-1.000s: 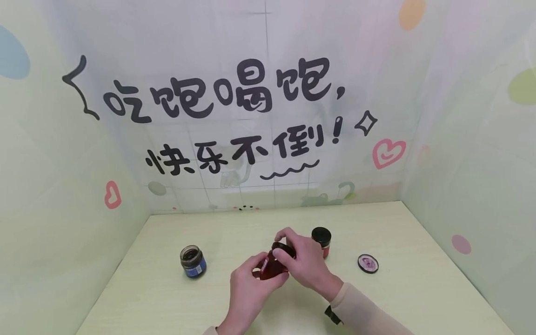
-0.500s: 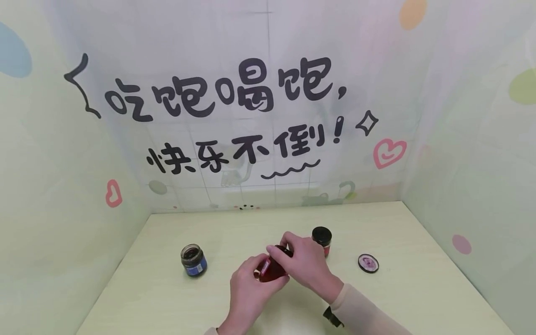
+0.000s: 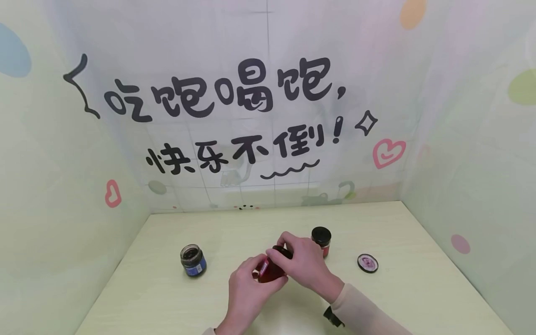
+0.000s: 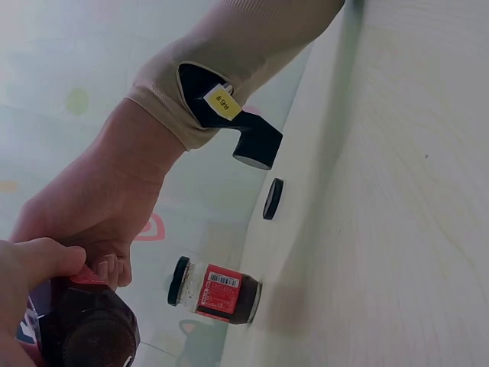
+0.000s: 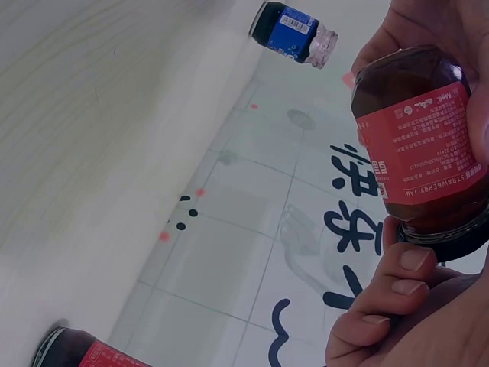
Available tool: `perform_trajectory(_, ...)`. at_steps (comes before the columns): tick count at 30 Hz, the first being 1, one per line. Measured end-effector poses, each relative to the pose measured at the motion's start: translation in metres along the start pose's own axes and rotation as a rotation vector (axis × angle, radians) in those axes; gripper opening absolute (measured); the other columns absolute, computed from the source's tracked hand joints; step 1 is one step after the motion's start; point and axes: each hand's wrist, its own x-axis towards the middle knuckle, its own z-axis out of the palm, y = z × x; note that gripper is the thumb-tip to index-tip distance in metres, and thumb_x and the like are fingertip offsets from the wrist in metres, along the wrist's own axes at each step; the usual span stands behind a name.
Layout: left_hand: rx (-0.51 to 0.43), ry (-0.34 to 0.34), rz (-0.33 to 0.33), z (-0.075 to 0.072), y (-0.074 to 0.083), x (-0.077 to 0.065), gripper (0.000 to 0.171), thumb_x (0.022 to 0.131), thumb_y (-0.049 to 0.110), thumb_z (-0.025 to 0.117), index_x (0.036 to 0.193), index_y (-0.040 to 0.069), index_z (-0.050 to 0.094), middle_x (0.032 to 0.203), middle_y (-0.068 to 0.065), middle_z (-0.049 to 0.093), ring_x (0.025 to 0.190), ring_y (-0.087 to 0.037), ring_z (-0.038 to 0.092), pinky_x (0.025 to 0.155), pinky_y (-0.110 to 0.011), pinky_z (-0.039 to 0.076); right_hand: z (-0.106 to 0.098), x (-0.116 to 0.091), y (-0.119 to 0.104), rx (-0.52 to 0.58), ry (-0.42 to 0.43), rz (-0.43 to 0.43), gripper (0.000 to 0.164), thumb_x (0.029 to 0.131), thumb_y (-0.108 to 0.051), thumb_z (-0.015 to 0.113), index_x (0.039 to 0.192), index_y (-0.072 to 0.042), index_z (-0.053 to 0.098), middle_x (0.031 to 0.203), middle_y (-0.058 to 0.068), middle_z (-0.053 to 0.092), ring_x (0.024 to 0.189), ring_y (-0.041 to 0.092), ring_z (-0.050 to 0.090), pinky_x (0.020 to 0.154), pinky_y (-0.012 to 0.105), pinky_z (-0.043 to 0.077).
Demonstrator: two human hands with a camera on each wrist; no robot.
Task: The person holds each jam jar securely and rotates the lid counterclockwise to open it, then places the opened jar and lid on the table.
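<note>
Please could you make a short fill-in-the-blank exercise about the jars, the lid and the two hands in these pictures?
1. The left hand holds the jar with the ____ label.
2. The right hand grips that jar's black ____.
3. The jar with the blue label on the table stands ____ a lid.
4. The loose lid lies to the ____ of the closed jar, seen from the head camera.

Missing words: red; lid; without; right
</note>
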Motion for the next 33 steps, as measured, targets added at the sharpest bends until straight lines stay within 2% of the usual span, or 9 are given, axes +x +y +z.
perform_trajectory(8,-0.007,0.006,0.006,-0.0001,-0.0009,-0.0005,0.039,0.067,0.040,0.093,0.100,0.031,0.073,0.091,0.014,0.066,0.082,-0.008,0.061,0.065,-0.025,0.054,0.0005,-0.0004,0.0004,0.015,-0.012,-0.008,0.021,0.091,-0.060,0.064,0.083,-0.041,0.056,0.054,-0.021,0.049,0.059,0.002,0.051,0.048,0.029,0.038)
perform_trajectory(18,0.002,-0.020,-0.047,0.0004,-0.0018,-0.0020,0.040,0.066,0.044,0.092,0.099,0.032,0.073,0.092,0.013,0.067,0.083,-0.009,0.060,0.067,-0.026,0.053,0.0023,-0.0021,0.0026,0.050,-0.019,-0.020,0.017,0.091,-0.056,0.065,0.085,-0.043,0.057,0.051,-0.019,0.046,0.057,0.002,0.050,0.050,0.027,0.039)
perform_trajectory(24,0.000,-0.026,-0.053,0.0002,-0.0020,-0.0023,0.039,0.066,0.045,0.093,0.097,0.034,0.072,0.090,0.014,0.066,0.084,-0.009,0.060,0.067,-0.027,0.053,0.0028,-0.0024,0.0044,0.056,-0.029,-0.027,0.015,0.092,-0.053,0.066,0.087,-0.042,0.058,0.052,-0.018,0.046,0.057,0.003,0.049,0.051,0.027,0.038)
perform_trajectory(33,-0.010,-0.051,-0.079,-0.0006,-0.0005,-0.0017,0.041,0.067,0.048,0.091,0.099,0.031,0.072,0.094,0.012,0.067,0.088,-0.011,0.060,0.069,-0.028,0.054,0.0016,-0.0029,0.0037,0.052,-0.030,-0.044,0.013,0.091,-0.046,0.068,0.087,-0.040,0.057,0.053,-0.017,0.045,0.058,0.004,0.048,0.053,0.027,0.039)
